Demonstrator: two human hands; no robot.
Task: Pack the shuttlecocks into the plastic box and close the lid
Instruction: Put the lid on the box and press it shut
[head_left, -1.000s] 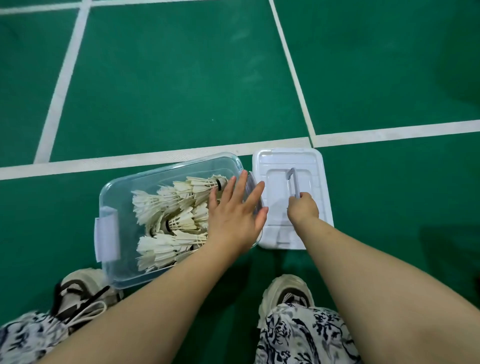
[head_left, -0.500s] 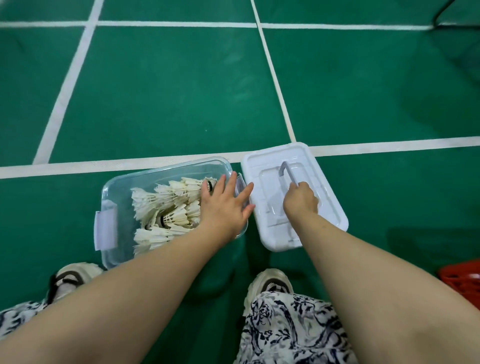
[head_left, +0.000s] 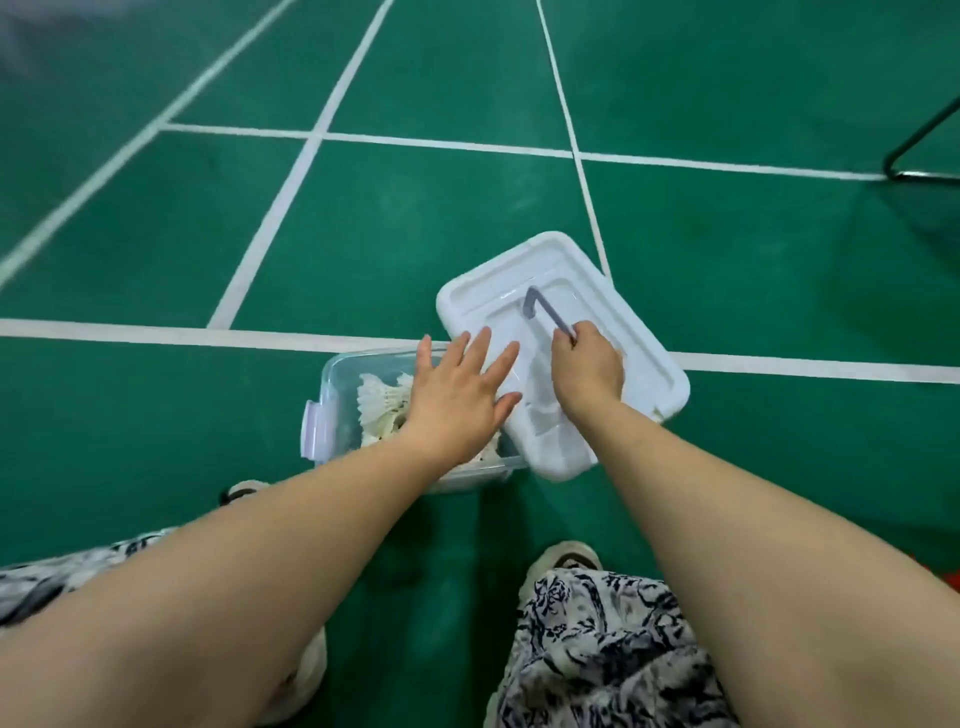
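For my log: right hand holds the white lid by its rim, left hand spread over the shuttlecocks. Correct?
Not the rim: the head view shows the right hand gripping the white lid by its grey handle. The left hand is spread over the shuttlecocks.

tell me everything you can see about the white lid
The lid is glossy white plastic, rectangular with rounded corners, a raised rim and a stepped recessed panel. A grey handle stands up from its middle, pinched by the right hand. The lid lies turned diagonally, its near corner overlapping the right end of the clear box, not seated on it. The left hand, fingers spread, reaches the lid's left edge; whether it touches is unclear.
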